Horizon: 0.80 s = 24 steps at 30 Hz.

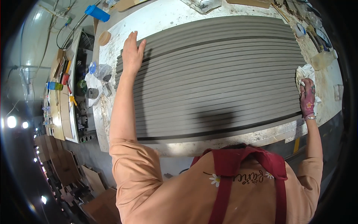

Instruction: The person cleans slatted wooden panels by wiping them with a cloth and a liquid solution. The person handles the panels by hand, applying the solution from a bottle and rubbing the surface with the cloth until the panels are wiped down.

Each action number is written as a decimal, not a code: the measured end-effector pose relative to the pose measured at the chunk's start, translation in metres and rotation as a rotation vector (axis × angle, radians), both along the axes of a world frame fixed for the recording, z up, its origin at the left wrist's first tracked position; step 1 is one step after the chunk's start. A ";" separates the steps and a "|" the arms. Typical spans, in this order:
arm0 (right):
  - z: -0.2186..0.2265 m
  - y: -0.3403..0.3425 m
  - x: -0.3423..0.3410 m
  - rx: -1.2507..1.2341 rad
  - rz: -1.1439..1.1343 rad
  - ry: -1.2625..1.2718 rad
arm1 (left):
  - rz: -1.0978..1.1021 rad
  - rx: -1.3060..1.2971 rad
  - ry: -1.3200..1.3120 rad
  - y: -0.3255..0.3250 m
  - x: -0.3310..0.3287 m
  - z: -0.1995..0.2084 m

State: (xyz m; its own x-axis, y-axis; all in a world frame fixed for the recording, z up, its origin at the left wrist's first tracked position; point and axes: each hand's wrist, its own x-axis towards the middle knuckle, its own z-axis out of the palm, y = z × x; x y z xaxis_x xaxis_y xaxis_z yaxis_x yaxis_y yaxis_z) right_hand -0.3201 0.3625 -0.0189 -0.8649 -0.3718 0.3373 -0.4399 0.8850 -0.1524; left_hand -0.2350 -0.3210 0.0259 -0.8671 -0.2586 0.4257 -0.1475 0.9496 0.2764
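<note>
Many long grey strips lie side by side across the white worktable, with darker gaps between some of them. My bare left hand rests at their left end, fingers stretched out and pointing to the far side, holding nothing. At the right end, my right hand wears a purple flowered glove and has its fingers bent over a crumpled white cloth. The cloth lies against the strip ends. Part of it is hidden under the gloved fingers.
Stained white worktable under the strips. Beyond my right hand stands a cloudy plastic bottle. A tape roll and a blue bottle are at the far left. A shelf unit stands left of the table.
</note>
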 end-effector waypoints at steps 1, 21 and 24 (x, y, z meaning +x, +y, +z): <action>0.002 -0.003 0.001 0.006 -0.006 -0.004 | -0.026 -0.119 -0.013 -0.003 -0.004 -0.007; 0.024 -0.364 0.035 0.203 0.954 -0.225 | 0.293 -0.079 -0.344 -0.013 0.081 -0.057; 0.019 -0.459 0.077 0.071 1.156 -0.170 | 0.289 -0.089 -0.329 -0.011 0.075 -0.055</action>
